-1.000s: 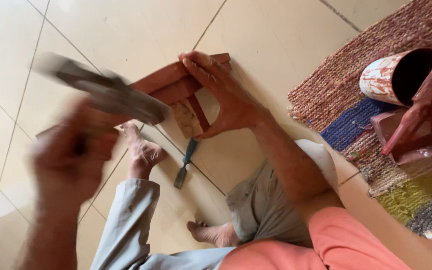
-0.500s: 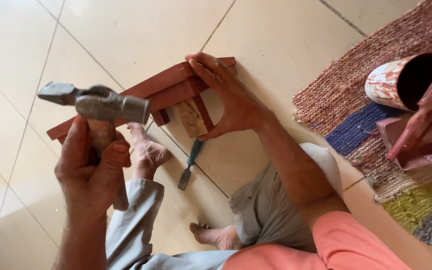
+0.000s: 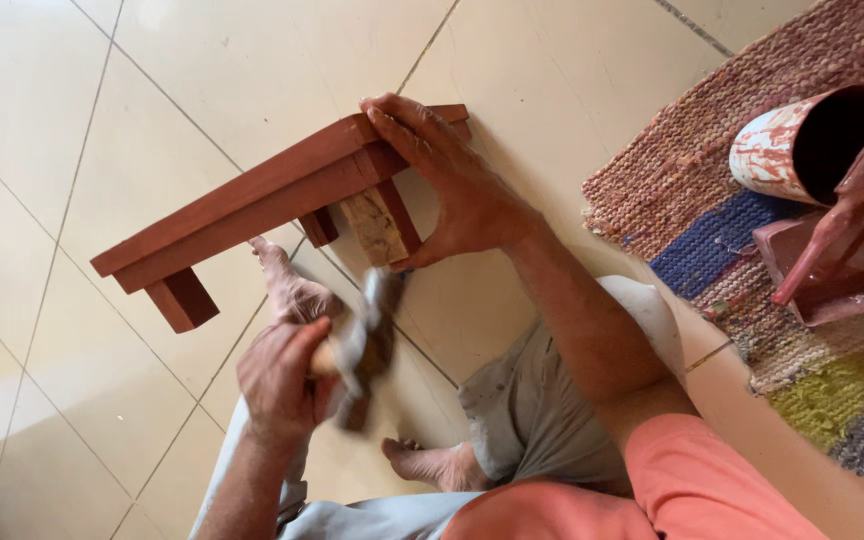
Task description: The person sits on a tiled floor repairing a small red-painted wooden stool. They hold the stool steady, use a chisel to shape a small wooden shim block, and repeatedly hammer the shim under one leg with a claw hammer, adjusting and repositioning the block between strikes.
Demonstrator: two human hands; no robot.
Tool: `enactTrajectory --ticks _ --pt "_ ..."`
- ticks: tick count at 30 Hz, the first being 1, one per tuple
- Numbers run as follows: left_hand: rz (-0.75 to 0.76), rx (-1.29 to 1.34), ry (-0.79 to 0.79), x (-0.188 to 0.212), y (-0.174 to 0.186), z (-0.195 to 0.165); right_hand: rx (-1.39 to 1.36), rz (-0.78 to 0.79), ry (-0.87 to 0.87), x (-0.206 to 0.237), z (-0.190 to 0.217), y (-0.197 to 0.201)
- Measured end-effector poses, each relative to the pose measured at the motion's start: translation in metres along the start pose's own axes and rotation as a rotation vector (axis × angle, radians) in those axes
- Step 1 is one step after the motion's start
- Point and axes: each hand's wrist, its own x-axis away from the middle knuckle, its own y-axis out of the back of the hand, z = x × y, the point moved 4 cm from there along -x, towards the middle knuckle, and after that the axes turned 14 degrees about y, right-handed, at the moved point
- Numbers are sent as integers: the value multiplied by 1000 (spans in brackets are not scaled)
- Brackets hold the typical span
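- Cream floor tiles [image 3: 202,70]; woven mat [image 3: 672,190] to one side.
- Red-brown wooden stool frame [image 3: 252,205]: tipped on the floor, unpainted block [image 3: 374,228] at its leg joint.
- Right hand [image 3: 452,185]: clamped over frame and block; best kept firm, fingers off the struck face.
- Left hand [image 3: 277,380]: clenched on hammer [image 3: 362,345], head blurred near the block; short square blows suit.

No packages, labels, signs, screens.
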Motion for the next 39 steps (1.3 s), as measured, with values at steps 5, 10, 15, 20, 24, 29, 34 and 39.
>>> enactTrajectory --ticks 5,10,15,20,24,29,34,39 --pt "-53 -307 -253 -18 5 -18 19 -27 43 -2 0 0" --pt "-76 -383 -64 -30 20 -14 -15 -11 36 -3 1 -1" --pt "-48 -302 -306 -27 21 -21 10 -3 26 -3 2 -1" --pt "-98 -402 -58 -33 17 -6 22 -13 38 -3 2 -1" --pt "-87 -152 -289 -29 17 -13 0 -14 10 -4 1 0" --pt "14 -349 -161 -34 8 -11 26 -11 10 -5 2 -1" --pt "-96 -239 -258 -29 7 -19 25 -25 44 -3 4 1" --pt "-52 -246 47 -19 2 -8 7 -52 70 -5 6 -1"
